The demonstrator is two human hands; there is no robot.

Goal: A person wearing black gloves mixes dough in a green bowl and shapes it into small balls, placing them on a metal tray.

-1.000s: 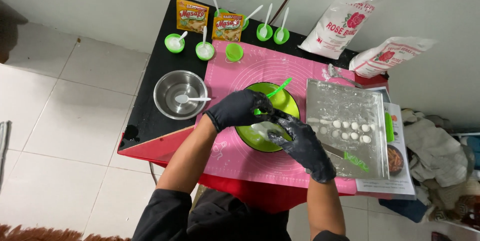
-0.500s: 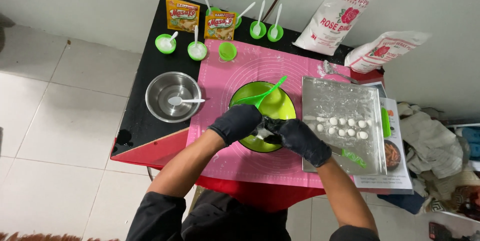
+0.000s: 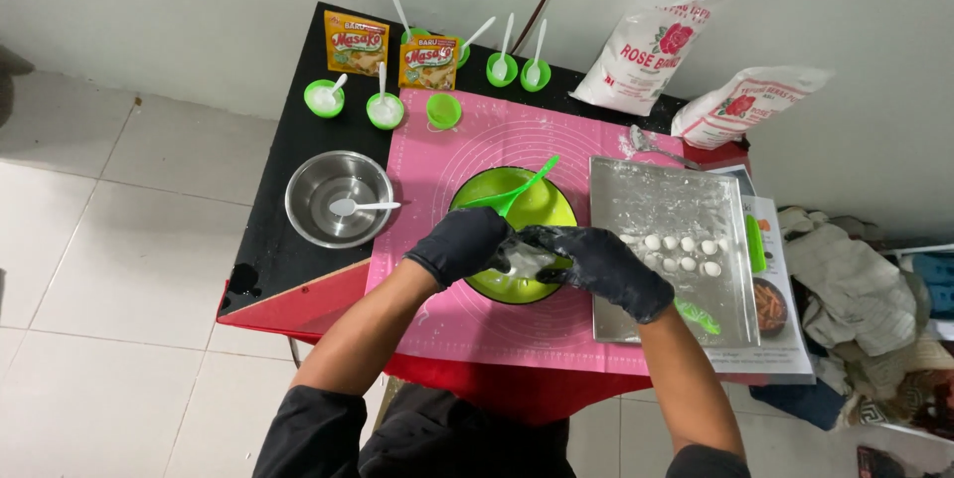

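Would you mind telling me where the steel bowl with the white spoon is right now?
In the head view, the steel bowl sits on the black tabletop, left of the pink mat and the green bowl, below the small green cups.

A lump of white dough (image 3: 524, 260) sits pinched between 2 black-gloved hands. It hangs over a lime-green bowl (image 3: 513, 208) on the pink mat.

Single head view, looks steeply down from above wearer's torso onto surface (image 3: 298, 249), facing wall beyond. Moderate distance (whole surface fits in frame); floor tiles (image 3: 109, 239) left, clothes pile (image 3: 855, 299) right. No second view.
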